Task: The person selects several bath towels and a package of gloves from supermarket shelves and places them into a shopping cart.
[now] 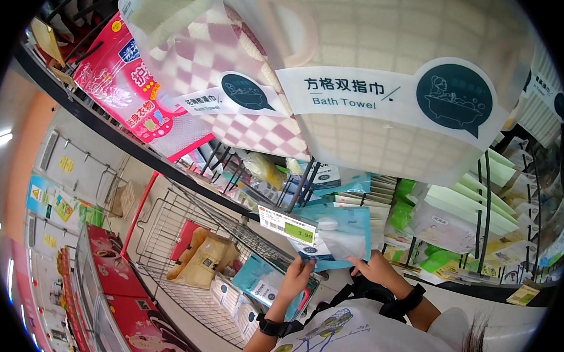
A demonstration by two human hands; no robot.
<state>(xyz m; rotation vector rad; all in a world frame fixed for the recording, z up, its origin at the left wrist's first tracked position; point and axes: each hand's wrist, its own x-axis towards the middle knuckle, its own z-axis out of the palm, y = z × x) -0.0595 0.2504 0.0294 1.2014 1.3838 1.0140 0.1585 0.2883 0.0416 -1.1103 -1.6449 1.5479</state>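
Observation:
A light-blue packet [344, 241] with a clear window shows something white and soft inside. My left hand [295, 277] pinches its lower left corner. At its lower right edge, my right hand [375, 271] has fingers closed on it too. A price tag [288, 226] on the rack covers the packet's upper left part. Whether the packet still hangs on a hook, I cannot tell. More blue packets [351, 184] hang just behind it. Black bands circle both my wrists.
Large packaged bath towels, one beige [381, 134] and one pink-checked [255, 130], hang overhead beside a pink laundry-bag pack [136, 88]. A red-handled shopping cart [146, 235] holds a brown paper bag [204, 261] and packets. Red freezers [119, 277] stand left. Metal hooks [482, 217] project at right.

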